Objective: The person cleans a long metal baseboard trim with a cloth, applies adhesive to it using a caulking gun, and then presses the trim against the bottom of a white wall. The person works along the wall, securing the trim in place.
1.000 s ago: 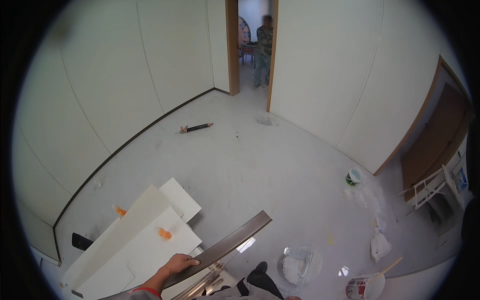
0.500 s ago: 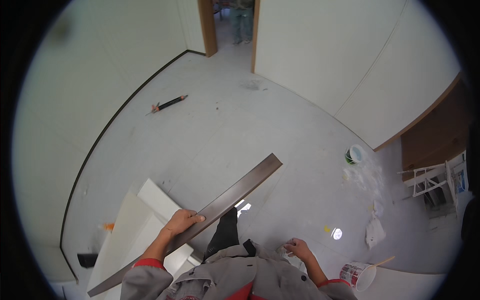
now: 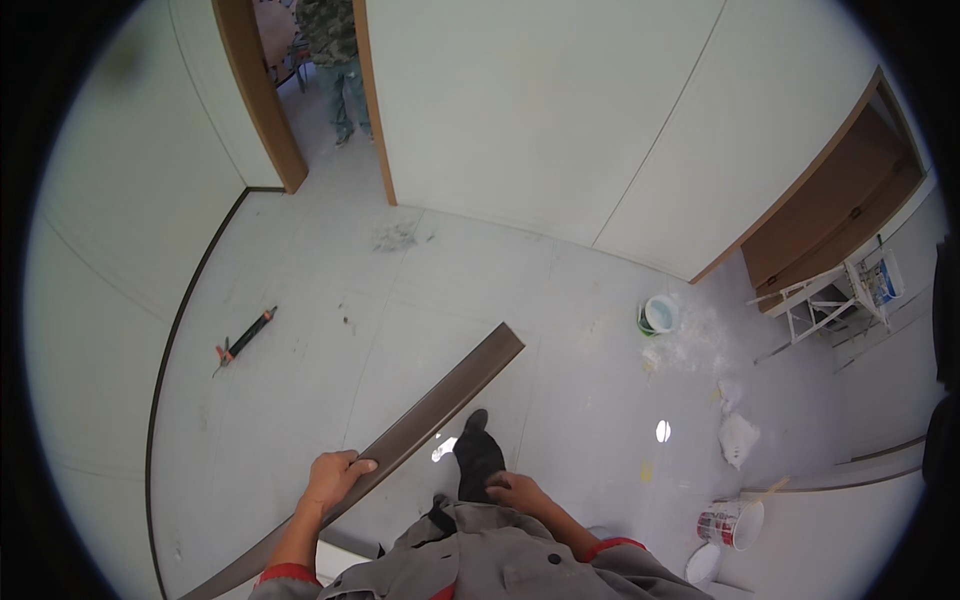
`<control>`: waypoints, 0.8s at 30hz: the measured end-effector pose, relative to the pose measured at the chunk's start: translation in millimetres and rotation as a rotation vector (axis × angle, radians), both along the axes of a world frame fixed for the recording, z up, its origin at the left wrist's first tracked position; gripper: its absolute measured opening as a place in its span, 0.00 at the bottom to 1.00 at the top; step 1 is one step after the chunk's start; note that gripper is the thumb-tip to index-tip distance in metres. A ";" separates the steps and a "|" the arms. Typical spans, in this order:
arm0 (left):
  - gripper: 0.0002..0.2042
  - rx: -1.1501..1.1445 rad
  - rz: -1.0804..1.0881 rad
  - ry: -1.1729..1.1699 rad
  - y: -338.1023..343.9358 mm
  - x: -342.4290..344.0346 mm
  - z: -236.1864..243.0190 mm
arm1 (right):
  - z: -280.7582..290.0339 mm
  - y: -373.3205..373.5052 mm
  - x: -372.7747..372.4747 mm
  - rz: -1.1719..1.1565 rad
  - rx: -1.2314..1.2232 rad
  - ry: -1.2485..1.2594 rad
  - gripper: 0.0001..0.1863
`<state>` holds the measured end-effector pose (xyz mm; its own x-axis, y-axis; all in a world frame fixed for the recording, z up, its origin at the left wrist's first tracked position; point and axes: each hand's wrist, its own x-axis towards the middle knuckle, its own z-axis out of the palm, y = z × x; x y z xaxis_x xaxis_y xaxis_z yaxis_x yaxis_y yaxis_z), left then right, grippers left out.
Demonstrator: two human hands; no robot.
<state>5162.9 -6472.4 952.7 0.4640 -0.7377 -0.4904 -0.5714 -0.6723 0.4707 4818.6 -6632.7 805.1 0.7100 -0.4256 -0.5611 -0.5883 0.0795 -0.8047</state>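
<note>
My left hand (image 3: pixel 338 480) is closed round a long, flat brown skirting board (image 3: pixel 440 395), its thumb lying on the upper face. The board slants from the lower left up to the middle of the head view, its far end above the floor. Close to my waist, in front of my dark trouser leg (image 3: pixel 478 455), is my right hand (image 3: pixel 518 492). Its fingers are curled in, and what they hold, if anything, is hidden. It is apart from the board.
A caulking gun (image 3: pixel 245 340) lies on the floor at left. Rightward are a green-and-white bucket (image 3: pixel 658 315), a white stepladder (image 3: pixel 825 300), a white bag (image 3: pixel 738 440) and a red-and-white bucket (image 3: pixel 733 524) with a stick. A person (image 3: pixel 340 75) stands in the far doorway.
My view has turned right and moved forward, so the doorway and caulking gun sit further left. My right hand has come inward toward my leg. The board stays in my left hand.
</note>
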 end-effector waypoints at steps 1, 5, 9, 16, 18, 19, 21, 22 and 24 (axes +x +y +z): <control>0.27 -0.036 -0.026 -0.018 -25.4 12.5 -4.4 | -43.8 -18.6 -15.4 0.068 -0.229 0.086 0.20; 0.27 -0.058 -0.112 -0.031 -114.7 56.7 -7.6 | -120.5 -96.2 -66.6 -0.078 -0.005 0.460 0.18; 0.27 -0.001 -0.190 -0.037 -190.2 99.9 -5.9 | -72.9 -157.5 -44.6 -0.227 0.685 0.398 0.14; 0.25 0.014 -0.314 -0.008 -329.7 157.5 -45.7 | -39.4 -198.2 -27.0 -0.495 0.984 0.163 0.15; 0.25 0.056 -0.365 -0.003 -366.9 175.9 -66.1 | -46.4 -206.9 -2.2 -0.622 0.840 0.169 0.15; 0.25 0.070 -0.390 0.012 -383.5 189.5 -77.4 | -47.3 -215.7 15.6 -0.672 0.733 0.220 0.15; 0.24 0.047 -0.398 0.065 -420.1 211.6 -91.3 | -50.6 -236.1 49.3 -0.642 0.543 0.254 0.15; 0.24 0.037 -0.406 0.091 -441.7 221.7 -94.8 | -52.6 -246.5 62.7 -0.630 0.451 0.274 0.15; 0.23 0.074 -0.437 0.073 -483.6 241.4 -94.8 | -61.7 -271.2 83.9 -0.475 0.388 0.369 0.16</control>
